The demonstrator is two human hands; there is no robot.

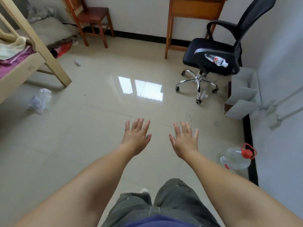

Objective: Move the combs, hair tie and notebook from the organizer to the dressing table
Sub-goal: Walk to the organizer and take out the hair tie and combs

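Observation:
My left hand and my right hand are stretched out in front of me over the tiled floor, palms down, fingers spread, holding nothing. A wooden table stands against the far wall at the top right; only its drawer front and legs show. A white divided organizer sits on the floor by the right wall; its compartments look empty from here. No combs, hair tie or notebook are visible.
A black office chair with a plastic bottle on its seat stands beside the table. A wooden chair is at the back, a bed frame on the left, a crumpled bottle and a large water jug on the floor.

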